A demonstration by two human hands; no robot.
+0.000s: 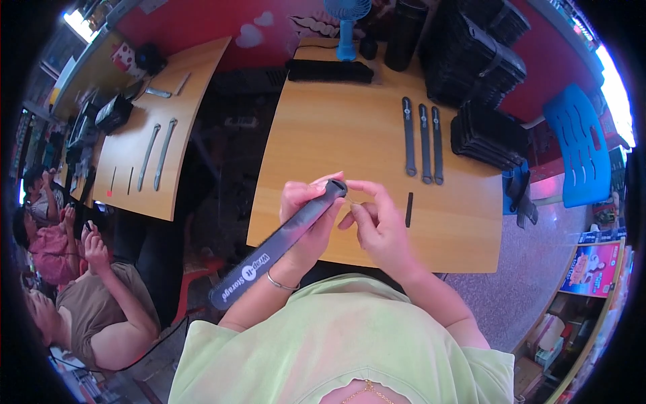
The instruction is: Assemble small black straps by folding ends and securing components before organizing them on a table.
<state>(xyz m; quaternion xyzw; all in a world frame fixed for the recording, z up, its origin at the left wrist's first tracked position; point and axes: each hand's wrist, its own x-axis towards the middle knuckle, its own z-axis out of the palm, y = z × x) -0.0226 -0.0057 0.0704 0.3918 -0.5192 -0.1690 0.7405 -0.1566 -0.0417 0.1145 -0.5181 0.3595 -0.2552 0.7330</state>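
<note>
A long black strap [259,259] with white print lies across my left hand [309,215], which is closed around it near its far end. That end is folded into a small loop, and the other end hangs down over my left forearm. My right hand [377,225] is beside the loop, its index finger reaching to the loop's edge. Its thumb is bent in against the other fingers, by a thin yellowish line too fine to name. On the table, a short narrow black strip [409,210] lies to the right of my right hand. Three similar dark straps [424,143] lie side by side farther off.
The wooden table [336,128] carries stacked black pouches [488,135] at right, a long black bundle [330,71] and a blue fan [346,34] at the back. A blue chair [580,148] stands at right. At left, people sit by another table [182,101] holding straps.
</note>
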